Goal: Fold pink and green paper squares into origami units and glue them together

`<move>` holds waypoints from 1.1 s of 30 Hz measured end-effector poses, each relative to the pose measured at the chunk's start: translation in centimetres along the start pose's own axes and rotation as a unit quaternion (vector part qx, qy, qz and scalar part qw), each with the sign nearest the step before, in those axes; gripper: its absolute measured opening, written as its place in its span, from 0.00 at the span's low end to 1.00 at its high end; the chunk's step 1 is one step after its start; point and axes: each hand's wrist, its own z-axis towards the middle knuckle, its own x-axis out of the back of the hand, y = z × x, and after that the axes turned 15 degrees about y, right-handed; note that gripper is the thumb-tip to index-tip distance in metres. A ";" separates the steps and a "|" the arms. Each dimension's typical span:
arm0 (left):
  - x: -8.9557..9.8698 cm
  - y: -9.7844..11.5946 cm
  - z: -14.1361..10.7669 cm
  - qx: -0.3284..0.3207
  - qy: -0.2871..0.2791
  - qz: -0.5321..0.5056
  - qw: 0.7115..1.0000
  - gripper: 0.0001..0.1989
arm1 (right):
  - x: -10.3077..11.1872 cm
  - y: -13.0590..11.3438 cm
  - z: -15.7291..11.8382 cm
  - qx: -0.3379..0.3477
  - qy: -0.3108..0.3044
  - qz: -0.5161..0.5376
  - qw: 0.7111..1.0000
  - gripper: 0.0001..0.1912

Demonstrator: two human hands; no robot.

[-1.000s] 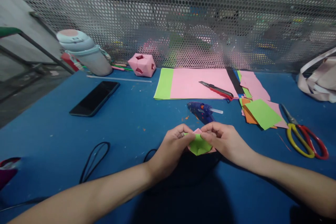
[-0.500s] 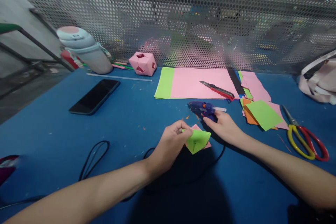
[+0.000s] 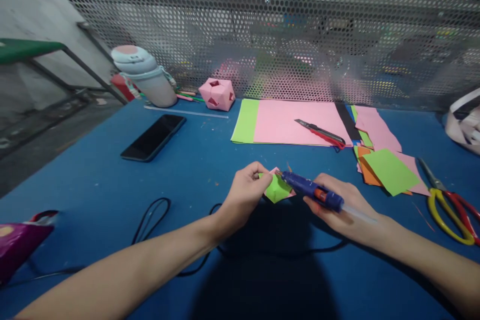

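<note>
- Head view: the glue gun [image 3: 313,191] has risen off the bench [image 3: 202,160] into my right grip [image 3: 350,195].
- My left grip [image 3: 245,192] pinches the folded paper [image 3: 276,192] by its left corner.
- Glue gun's long axis slants rightward and nearer me from the folded paper; I can't confirm contact.
- Creased green-and-pink paper; blue plastic.

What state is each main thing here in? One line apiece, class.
Left hand: pinching the folded paper.
Right hand: gripping the glue gun.
Folded paper: creased, held.
Glue gun: aimed toward the paper.
Utility knife: lying, blade out.
Scissors: lying, blades look closed.
Phone: flat, screen dark.
Bottle: standing, lid on.
</note>
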 end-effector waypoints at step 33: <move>-0.1 -0.2 -0.3 -0.060 -0.011 0.050 0.997 0.09 | -0.6 1.2 -1.1 0.081 -0.020 -0.140 0.987 0.03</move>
